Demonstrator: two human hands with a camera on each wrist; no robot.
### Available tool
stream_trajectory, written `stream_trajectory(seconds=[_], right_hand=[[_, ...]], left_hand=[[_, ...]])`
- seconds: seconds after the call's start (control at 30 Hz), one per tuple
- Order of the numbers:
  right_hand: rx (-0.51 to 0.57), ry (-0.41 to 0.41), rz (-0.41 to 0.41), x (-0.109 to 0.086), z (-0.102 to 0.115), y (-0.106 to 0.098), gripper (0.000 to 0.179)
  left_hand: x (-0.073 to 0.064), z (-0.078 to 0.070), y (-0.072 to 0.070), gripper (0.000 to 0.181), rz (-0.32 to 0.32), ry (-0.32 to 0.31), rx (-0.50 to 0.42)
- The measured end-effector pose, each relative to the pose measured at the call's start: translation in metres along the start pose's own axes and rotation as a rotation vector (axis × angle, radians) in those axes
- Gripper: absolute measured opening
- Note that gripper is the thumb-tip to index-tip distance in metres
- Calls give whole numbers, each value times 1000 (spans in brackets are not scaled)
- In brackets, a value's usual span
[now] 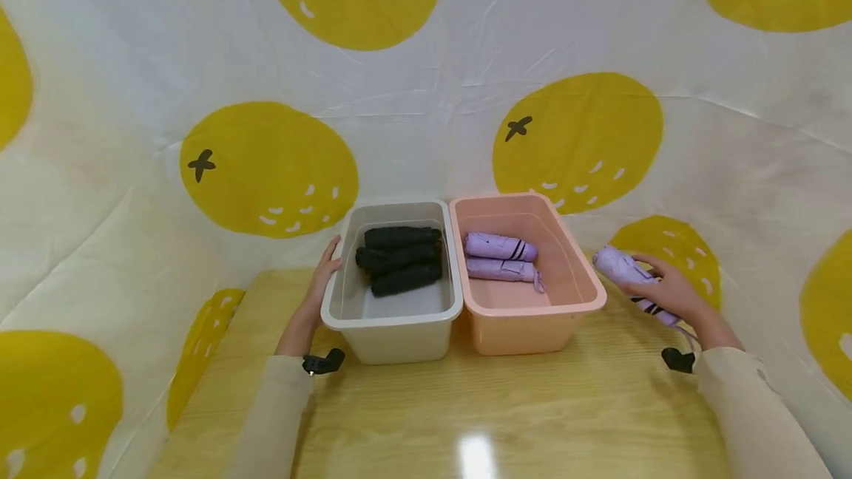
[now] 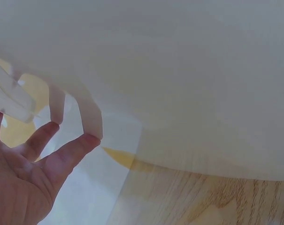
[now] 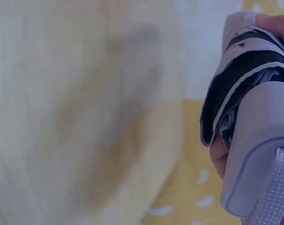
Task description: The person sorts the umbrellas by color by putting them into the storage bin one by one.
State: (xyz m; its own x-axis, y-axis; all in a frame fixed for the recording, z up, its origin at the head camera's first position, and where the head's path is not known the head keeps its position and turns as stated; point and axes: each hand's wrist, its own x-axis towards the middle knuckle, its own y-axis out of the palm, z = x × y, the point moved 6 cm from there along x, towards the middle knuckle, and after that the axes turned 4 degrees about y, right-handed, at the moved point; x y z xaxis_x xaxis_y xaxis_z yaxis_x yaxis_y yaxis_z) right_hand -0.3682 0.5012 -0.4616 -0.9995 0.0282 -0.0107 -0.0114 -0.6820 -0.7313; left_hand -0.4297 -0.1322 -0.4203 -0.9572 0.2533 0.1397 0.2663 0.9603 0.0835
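My right hand [image 1: 671, 294] grips a folded lilac umbrella [image 1: 615, 266] with dark stripes, right of the pink bin [image 1: 579, 272]. In the right wrist view, the umbrella's handle end [image 3: 261, 136] and its woven strap [image 3: 272, 192] face the camera. Two more lilac umbrellas [image 1: 499, 246] lie side by side inside the pink bin. To its left stands a grey-white bin [image 1: 399, 342] holding several black folded umbrellas [image 1: 406, 279]. My left hand [image 1: 322, 276] is at this bin's left outer wall; the left wrist view shows extended fingertips [image 2: 92, 139] against the smooth wall.
Both bins stand close together on a light wooden table [image 1: 413, 420]. Behind and around it hangs a white cloth [image 1: 413, 94] printed with large yellow fruit. A black band [image 1: 322, 362] sits at the left wrist.
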Motion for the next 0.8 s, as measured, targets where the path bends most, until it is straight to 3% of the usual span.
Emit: stream_trajectory(seconds=[0.2,0.37,0.47,0.63,0.8], right_hand=[[-18,-22,-24,1,41,-42,79],[-33,-56,3,8,75,-66,76],[-45,-63,20,13,94,-70,77],[-34,-82,37,17,122,-67,77],[-43,-100,62,24,145,-60,75]], left_hand=[[2,-1,2,58,22,13,14],[6,-5,2,58,26,56,-38],[5,-6,-1,58,16,58,-37],[-1,-1,-5,59,15,4,12],[-1,3,-3,58,20,3,-12]])
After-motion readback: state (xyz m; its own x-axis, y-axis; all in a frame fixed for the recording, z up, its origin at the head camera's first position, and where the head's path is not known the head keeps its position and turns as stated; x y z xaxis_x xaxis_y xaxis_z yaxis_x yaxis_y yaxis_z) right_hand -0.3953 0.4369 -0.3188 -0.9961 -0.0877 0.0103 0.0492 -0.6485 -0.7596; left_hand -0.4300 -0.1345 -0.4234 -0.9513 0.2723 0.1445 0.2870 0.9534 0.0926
